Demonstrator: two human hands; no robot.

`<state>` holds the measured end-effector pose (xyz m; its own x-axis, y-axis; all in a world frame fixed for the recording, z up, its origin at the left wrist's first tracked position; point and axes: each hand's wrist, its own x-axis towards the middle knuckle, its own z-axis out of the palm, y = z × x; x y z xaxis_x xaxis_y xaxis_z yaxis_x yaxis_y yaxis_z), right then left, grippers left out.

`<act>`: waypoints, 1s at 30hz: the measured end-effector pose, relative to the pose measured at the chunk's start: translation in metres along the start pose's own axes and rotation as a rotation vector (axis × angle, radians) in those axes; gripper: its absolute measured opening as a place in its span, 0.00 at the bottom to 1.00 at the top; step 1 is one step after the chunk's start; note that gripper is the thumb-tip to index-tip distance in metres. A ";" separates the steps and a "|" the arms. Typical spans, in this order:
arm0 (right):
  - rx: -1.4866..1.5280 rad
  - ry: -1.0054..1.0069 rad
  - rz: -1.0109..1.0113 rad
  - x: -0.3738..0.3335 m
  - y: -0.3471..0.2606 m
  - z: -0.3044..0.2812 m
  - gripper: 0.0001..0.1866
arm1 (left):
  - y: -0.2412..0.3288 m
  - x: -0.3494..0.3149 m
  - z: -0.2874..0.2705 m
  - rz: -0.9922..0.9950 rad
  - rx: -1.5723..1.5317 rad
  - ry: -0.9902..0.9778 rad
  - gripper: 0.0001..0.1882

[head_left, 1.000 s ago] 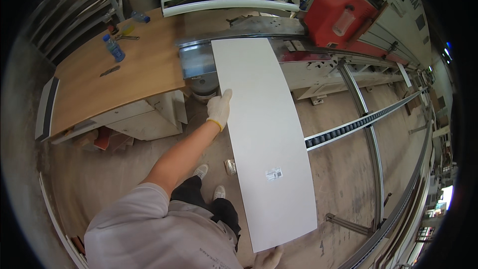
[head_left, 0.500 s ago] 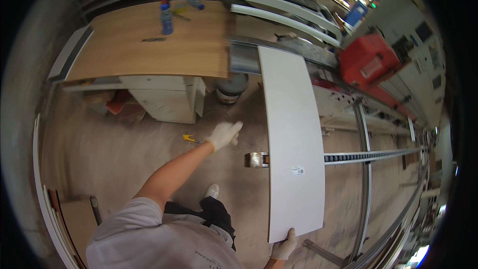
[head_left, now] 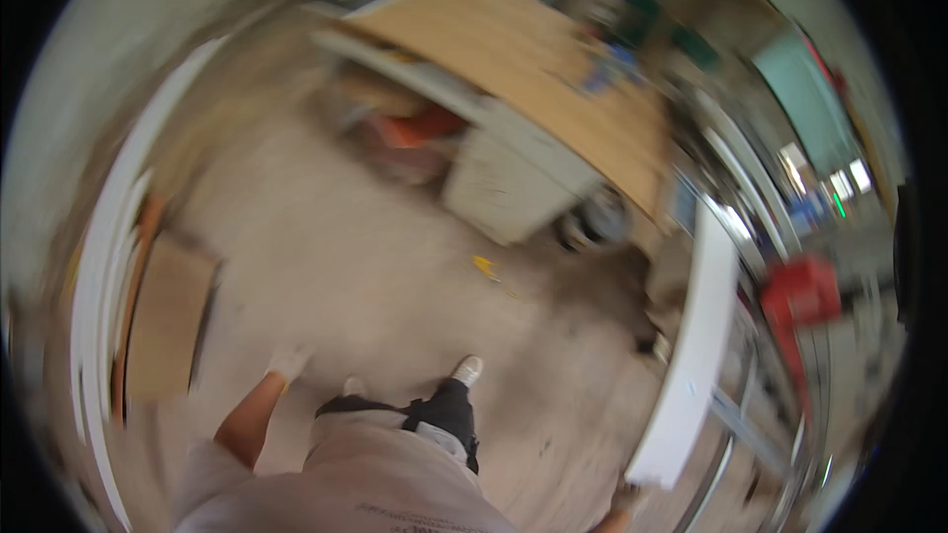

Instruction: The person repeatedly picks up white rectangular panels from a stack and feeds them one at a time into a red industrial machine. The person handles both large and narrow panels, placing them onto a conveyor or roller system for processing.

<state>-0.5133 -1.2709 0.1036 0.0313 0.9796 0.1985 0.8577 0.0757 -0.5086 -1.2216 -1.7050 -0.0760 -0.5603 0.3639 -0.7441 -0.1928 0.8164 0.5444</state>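
Observation:
A long white board (head_left: 691, 345) extends along the right side, its far end resting on the machine. My right hand (head_left: 630, 495), low at the right, holds the board's near end; blur and shadow hide most of its fingers. At the lower left hangs my left hand (head_left: 289, 363), in a pale work glove, out over the floor. No object shows in it, and motion smears its fingers.
A wood-topped table (head_left: 494, 35) with a white cabinet (head_left: 518, 173) under it stands ahead. A dark bucket (head_left: 597, 217) is beside the cabinet. A yellow tool (head_left: 484, 266) lies on the floor. Panels (head_left: 168, 316) lean at the left; a red machine part (head_left: 800, 291) is at the right.
The view has swung left, so the table and white board now appear farther right. My left hand has moved from in front of me down to my left side. My right hand stays at the board's near end.

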 end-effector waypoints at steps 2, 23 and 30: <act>0.159 -0.136 0.183 0.000 -0.040 0.049 0.30 | -0.069 0.005 -0.018 -0.080 -0.259 0.126 0.28; -0.441 -0.942 -1.899 -0.282 -0.823 0.563 0.59 | -0.139 -0.130 -0.175 -0.296 -0.383 0.755 0.35; 0.256 -1.121 -1.913 -0.604 -1.023 0.579 0.44 | -0.295 -0.132 -0.408 -0.029 -0.087 1.332 0.27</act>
<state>-1.7072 -1.8317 0.0189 -0.8005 -0.5946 0.0748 -0.5623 0.7022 -0.4366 -1.4195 -2.1771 0.0199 -0.8994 -0.4065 0.1606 -0.2404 0.7670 0.5949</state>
